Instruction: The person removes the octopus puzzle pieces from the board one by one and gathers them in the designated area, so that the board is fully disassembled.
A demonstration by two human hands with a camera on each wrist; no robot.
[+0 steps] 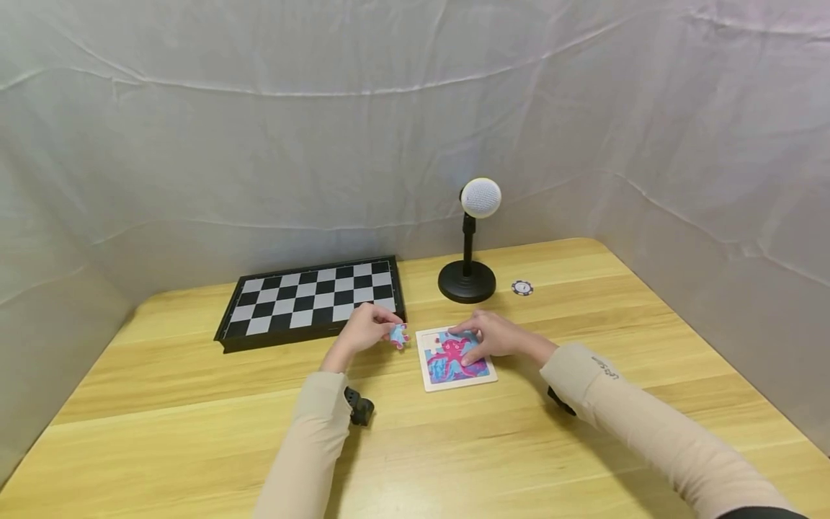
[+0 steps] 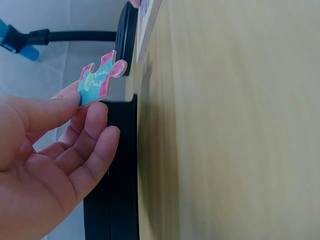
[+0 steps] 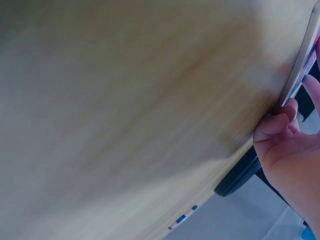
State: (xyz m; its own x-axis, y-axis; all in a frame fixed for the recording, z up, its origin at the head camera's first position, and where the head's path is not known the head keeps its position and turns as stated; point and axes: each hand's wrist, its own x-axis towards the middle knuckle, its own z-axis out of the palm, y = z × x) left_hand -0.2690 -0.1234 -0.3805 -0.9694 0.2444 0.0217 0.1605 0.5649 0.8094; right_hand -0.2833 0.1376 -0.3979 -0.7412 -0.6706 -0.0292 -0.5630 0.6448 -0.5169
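Note:
My left hand (image 1: 367,330) pinches a jigsaw piece (image 2: 102,77) between thumb and fingers; it is light blue with pink edges and is held up off the table. To its right lies a square jigsaw puzzle (image 1: 443,369) in a pale frame, showing a pink octopus on blue. A bare gap shows at the puzzle's upper left. My right hand (image 1: 496,336) rests on the puzzle's right side, thumb and index finger spread across its face. In the right wrist view, other fingers (image 3: 287,112) are bent beside the frame's edge.
Behind my left hand lies a black-framed chessboard (image 1: 311,297). A white round-headed microphone (image 1: 481,198) on a black stand (image 1: 467,282) is behind the puzzle, with a poker chip (image 1: 521,287) to its right. Pale cloth (image 1: 292,158) surrounds the wooden table (image 1: 415,461).

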